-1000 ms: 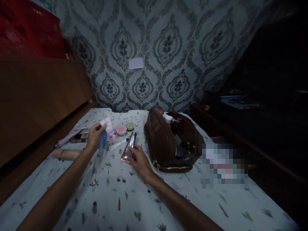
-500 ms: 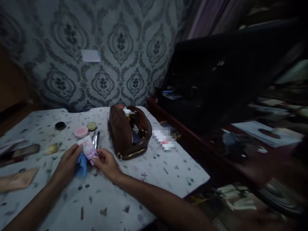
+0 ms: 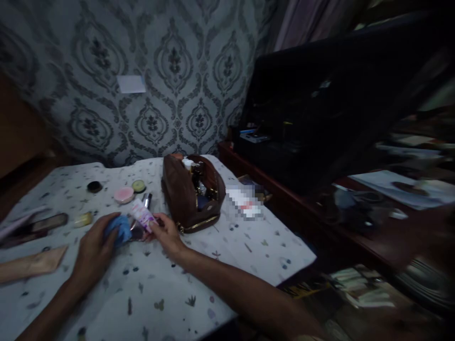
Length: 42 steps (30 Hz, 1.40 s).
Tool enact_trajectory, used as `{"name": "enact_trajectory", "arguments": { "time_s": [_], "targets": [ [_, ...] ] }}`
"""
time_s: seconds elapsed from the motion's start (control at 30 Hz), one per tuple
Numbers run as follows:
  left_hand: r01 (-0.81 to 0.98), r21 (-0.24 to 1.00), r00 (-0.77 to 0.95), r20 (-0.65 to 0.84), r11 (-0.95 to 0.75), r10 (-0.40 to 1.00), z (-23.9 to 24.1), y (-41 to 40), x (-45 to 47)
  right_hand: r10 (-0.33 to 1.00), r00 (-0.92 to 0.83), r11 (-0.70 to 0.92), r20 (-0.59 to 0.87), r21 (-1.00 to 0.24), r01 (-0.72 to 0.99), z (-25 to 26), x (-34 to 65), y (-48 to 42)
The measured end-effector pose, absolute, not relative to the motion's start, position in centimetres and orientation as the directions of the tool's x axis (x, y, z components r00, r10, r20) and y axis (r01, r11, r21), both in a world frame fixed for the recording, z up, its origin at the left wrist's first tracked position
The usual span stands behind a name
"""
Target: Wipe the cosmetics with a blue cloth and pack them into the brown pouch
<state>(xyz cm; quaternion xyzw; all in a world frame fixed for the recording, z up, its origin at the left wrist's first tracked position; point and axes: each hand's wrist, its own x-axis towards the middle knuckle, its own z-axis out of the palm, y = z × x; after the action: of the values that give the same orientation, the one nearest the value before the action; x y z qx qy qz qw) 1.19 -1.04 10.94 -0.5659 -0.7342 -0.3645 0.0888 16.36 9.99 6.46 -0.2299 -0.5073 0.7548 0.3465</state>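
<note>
My left hand (image 3: 95,240) is closed on a crumpled blue cloth (image 3: 121,229). In my right hand (image 3: 167,234) is a small white and purple tube (image 3: 142,214), pinched at its lower end and tilted. The cloth is just left of the tube. A shiny dark item (image 3: 136,231) shows between the hands, its kind unclear. Behind the tube lies a slim silver and black stick (image 3: 147,201). A brown cosmetic bag (image 3: 179,199) stands unzipped to the right of my right hand, with several bottles and other items inside.
On the patterned white tablecloth (image 3: 159,284) lie a pink round compact (image 3: 123,194), a green-topped jar (image 3: 138,185), a black lid (image 3: 94,186), a yellow jar (image 3: 83,219) and a beige tube (image 3: 33,264). A dark red desk (image 3: 302,208) runs along the right.
My left hand has let go of the tube and moved slightly down-left with the blue cloth. The tube stays in my right hand. The view has shifted a little.
</note>
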Motion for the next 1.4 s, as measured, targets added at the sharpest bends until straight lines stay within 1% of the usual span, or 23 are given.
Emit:
{"name": "enact_trajectory", "arguments": {
  "time_s": [0.07,0.13,0.2,0.27,0.37,0.4,0.5,0.67,0.77,0.83,0.87,0.97,1.07,1.17,1.27,1.4],
  "targets": [
    [0.896,0.444,-0.293,0.585,0.004,0.756,11.7,-0.5,3.3,0.753,-0.657,-0.199,0.035,-0.940,-0.278,6.6,16.4,10.0],
    [0.907,0.409,-0.179,0.587,-0.099,0.790,11.8,0.4,5.1,0.765,-0.633,-0.104,0.118,-0.948,-0.302,6.9,16.5,9.9],
    [0.920,0.380,-0.151,0.567,-0.095,0.810,11.6,1.2,5.7,0.745,-0.649,-0.083,0.153,-0.945,-0.318,7.2,16.7,9.8],
    [0.926,0.374,-0.194,0.566,-0.040,0.801,11.4,1.5,5.1,0.701,-0.704,-0.141,0.118,-0.944,-0.298,7.5,17.0,9.5],
    [0.916,0.393,-0.324,0.594,0.087,0.736,11.1,1.2,2.3,0.625,-0.779,-0.237,0.041,-0.942,-0.239,7.4,17.2,9.1],
    [0.902,0.413,-0.369,0.597,0.121,0.712,11.0,1.2,1.2,0.608,-0.793,-0.257,0.027,-0.939,-0.229,7.3,17.2,9.0],
    [0.855,0.495,-0.455,0.571,0.157,0.683,10.8,1.0,-1.0,0.582,-0.813,-0.303,0.001,-0.928,-0.218,6.9,16.9,9.1],
    [0.664,0.724,-0.588,0.353,0.185,0.728,11.6,0.7,-0.1,0.596,-0.803,-0.342,-0.015,-0.909,-0.236,6.8,16.8,9.3],
    [0.454,0.864,-0.623,0.133,0.218,0.771,12.7,0.7,1.5,0.609,-0.792,-0.370,-0.029,-0.894,-0.252,7.1,17.1,9.4],
    [0.297,0.920,-0.638,-0.009,0.257,0.770,13.5,0.6,2.4,0.617,-0.786,-0.389,-0.030,-0.880,-0.272,7.3,17.2,9.5],
    [0.238,0.931,-0.655,-0.056,0.276,0.753,13.9,0.5,2.7,0.621,-0.783,-0.401,-0.032,-0.871,-0.282,7.4,17.1,9.5],
    [0.146,0.928,-0.728,-0.135,0.343,0.673,14.9,0.3,3.5,0.640,-0.766,-0.456,-0.062,-0.833,-0.313,7.5,16.9,9.7],
    [0.118,0.923,-0.761,-0.152,0.366,0.630,15.5,0.1,4.0,0.634,-0.767,-0.534,-0.104,-0.776,-0.336,7.5,16.6,9.8],
    [0.123,0.913,-0.782,-0.152,0.388,0.605,15.6,-0.1,4.1,0.571,-0.813,-0.587,-0.115,-0.749,-0.307,7.6,16.6,10.0],
    [0.164,0.895,-0.791,-0.131,0.414,0.597,15.0,-0.3,3.6,0.501,-0.857,-0.598,-0.120,-0.764,-0.242,7.8,16.9,10.2],
    [0.234,0.872,-0.776,-0.099,0.430,0.623,14.0,-0.5,2.7,0.475,-0.872,-0.590,-0.117,-0.778,-0.217,7.9,17.3,10.3]
  ]
}}
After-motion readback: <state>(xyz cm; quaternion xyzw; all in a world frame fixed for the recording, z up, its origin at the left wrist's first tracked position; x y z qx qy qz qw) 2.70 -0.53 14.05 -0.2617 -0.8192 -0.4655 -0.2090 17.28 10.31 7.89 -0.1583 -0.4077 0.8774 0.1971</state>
